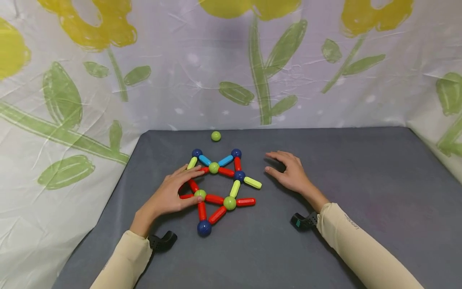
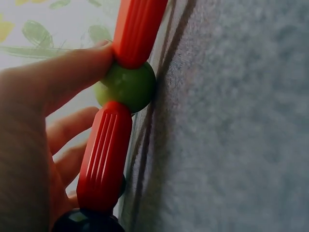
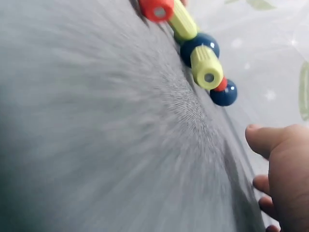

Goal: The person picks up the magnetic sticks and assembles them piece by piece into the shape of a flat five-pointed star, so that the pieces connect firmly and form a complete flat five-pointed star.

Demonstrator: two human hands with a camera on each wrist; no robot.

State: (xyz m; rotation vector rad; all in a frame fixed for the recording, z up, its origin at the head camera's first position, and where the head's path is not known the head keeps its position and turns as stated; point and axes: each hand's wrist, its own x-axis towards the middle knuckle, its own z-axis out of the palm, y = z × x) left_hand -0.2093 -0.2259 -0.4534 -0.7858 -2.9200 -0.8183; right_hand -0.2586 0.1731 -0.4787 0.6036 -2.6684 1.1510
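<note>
A flat construction of magnetic sticks and balls lies on the table, joined from red sticks, blue sticks, yellow-green sticks, dark blue balls and green balls. My left hand rests over its left side, fingers extended, hiding part of it. In the left wrist view, the thumb touches a green ball between two red sticks. My right hand hovers beside the construction on the right, fingers loosely bent, holding nothing. One yellow-green stick points toward it in the right wrist view.
A loose green ball sits near the back edge of the dark grey table. Behind and at the sides hangs a white sheet printed with yellow flowers and green leaves. Each wrist wears a black camera band.
</note>
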